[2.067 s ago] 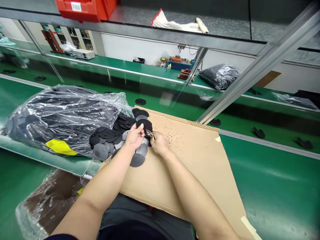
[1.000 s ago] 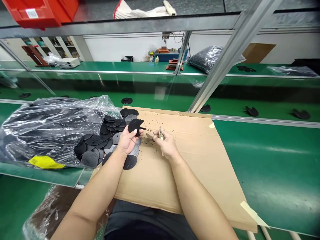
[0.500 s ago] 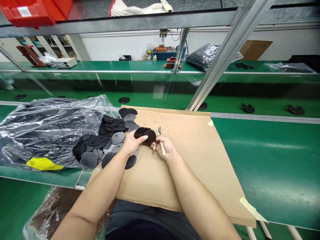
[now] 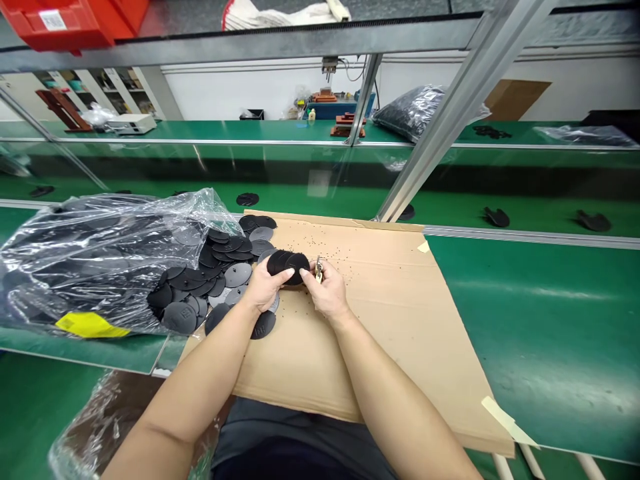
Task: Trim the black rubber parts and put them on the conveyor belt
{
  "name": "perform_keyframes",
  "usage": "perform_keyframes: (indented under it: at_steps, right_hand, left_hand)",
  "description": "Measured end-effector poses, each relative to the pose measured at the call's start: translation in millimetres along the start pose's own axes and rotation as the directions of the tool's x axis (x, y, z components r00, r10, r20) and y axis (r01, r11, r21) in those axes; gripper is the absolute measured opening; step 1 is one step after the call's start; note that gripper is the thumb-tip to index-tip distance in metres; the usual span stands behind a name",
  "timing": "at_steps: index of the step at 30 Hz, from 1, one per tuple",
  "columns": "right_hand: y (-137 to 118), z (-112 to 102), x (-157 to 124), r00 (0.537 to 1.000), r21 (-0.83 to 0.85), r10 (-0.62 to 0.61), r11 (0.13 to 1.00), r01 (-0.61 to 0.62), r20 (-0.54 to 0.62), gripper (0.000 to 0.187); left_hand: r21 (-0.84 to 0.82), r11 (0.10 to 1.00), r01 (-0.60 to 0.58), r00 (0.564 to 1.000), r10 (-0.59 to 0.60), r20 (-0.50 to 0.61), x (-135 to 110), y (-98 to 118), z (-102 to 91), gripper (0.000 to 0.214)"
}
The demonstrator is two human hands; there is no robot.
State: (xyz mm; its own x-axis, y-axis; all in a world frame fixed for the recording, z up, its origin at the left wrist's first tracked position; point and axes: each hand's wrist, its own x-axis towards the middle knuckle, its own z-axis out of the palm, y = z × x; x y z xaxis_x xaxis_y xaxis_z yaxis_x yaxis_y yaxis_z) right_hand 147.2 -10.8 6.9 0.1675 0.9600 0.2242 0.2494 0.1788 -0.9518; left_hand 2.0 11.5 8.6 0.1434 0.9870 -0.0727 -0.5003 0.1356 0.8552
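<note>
My left hand (image 4: 264, 285) is closed on a fanned stack of black discs (image 4: 289, 265), thumb on top. My right hand (image 4: 327, 288) is closed round small nippers (image 4: 319, 268), whose metal jaws point up and away; the fingers hide most of the pale handles. The right thumb touches the right edge of the front disc. Left of my hands lies a loose heap of black discs (image 4: 220, 263), some with raised marks. It spills out of a clear plastic bag (image 4: 100, 260). Tiny black specks (image 4: 327, 247) are scattered on the cardboard sheet (image 4: 395, 333) beneath.
A green work surface (image 4: 550, 320) extends to the right. Beyond a metal rail, black parts (image 4: 496, 217) lie on a green belt. A slanted metal post (image 4: 445, 127) rises behind the cardboard. A red bin (image 4: 75, 23) and white gloves (image 4: 280, 15) rest on the shelf above.
My right hand has turned the nippers upright, tucking their handles into the palm, and brought its thumb onto the disc edge. The discs in my left hand have fanned out slightly.
</note>
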Motion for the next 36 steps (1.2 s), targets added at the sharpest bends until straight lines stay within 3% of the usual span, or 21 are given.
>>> perform_keyframes:
  at_steps: [12, 19, 28, 33, 36]
  right_hand:
    - [4.6, 1.8, 0.7, 0.999, -0.028, -0.006, 1.000, 0.007, 0.034, 0.022]
    - [0.9, 2.5, -2.0, 0.996, -0.018, -0.012, 1.000, 0.013, 0.091, 0.030]
    - [0.5, 4.7, -3.2, 0.992, 0.087, 0.008, 0.996, -0.019, 0.123, 0.035]
    - [2.4, 3.2, -3.7, 0.996, 0.034, -0.017, 0.999, 0.014, 0.085, 0.037]
    - [3.7, 3.0, -3.4, 0.997, 0.088, -0.041, 0.996, 0.035, 0.069, 0.034]
  left_hand:
    - [-0.007, 0.999, 0.036, 0.999, -0.037, -0.027, -0.1, 1.0, 1.4, 0.046]
    - [-0.013, 1.000, 0.017, 0.997, -0.016, 0.077, 0.0, -1.1, -4.2, 0.034]
    - [-0.023, 1.000, 0.022, 0.994, -0.019, 0.109, -1.3, 2.1, -1.9, 0.037]
    - [-0.029, 1.000, -0.004, 0.997, 0.006, 0.076, -2.4, 1.5, -0.1, 0.042]
    - [-0.022, 1.000, -0.016, 0.994, 0.018, 0.109, -4.4, 0.6, 1.9, 0.037]
